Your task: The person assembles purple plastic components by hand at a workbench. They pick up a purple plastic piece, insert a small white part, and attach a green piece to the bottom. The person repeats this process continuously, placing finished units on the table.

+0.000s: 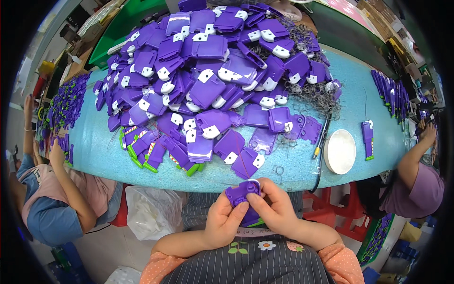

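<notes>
Both my hands hold a purple plastic shell piece [239, 193] just past the table's near edge, its hollow inner side with a round post facing up. My left hand [222, 218] is closed on its left side, thumb on the lower edge. The thumb and fingers of my right hand [270, 204] pinch the right end near a white edge. A thin reddish wire runs up from the piece toward the pile. Below my fingers shows another purple part with a green edge [255, 222], partly hidden. Nearest on the table lies a purple-and-white shell [243, 163].
A big heap of purple-and-white shells [203, 90] fills the table's middle, with a tangle of thin wires [314, 97] on its right. A white bowl [340, 152], a black cable [323, 154] and a finished-looking purple-green piece [367, 139] lie to the right. People sit at both sides.
</notes>
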### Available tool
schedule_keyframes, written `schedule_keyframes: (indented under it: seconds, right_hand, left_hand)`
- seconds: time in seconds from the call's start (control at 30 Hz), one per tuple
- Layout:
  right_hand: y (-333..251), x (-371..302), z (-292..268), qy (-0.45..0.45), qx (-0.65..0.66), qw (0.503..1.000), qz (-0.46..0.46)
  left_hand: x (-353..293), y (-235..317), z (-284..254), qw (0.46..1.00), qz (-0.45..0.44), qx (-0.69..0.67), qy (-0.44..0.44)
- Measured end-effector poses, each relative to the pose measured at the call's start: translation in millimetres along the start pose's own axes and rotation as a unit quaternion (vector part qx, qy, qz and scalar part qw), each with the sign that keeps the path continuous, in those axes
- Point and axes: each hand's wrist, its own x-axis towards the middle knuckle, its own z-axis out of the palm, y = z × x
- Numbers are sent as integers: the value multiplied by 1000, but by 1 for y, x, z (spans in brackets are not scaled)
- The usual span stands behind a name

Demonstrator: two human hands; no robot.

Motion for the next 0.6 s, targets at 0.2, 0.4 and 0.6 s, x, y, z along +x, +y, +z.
schedule_keyframes:
  seconds: [0.2,0.4,0.6]
  right_hand:
    - [-7,7,-51,172,-231,957,-38]
    - [-8,26,-48,134,-471,871,-30]
    - [-33,-30,-88,256,-141,946,-140]
  left_hand:
    - [-6,9,-8,998,-6,-53,17]
    - [-12,11,4,999,-30,-18,7]
    - [-25,10,-8,997,-48,-55,-12]
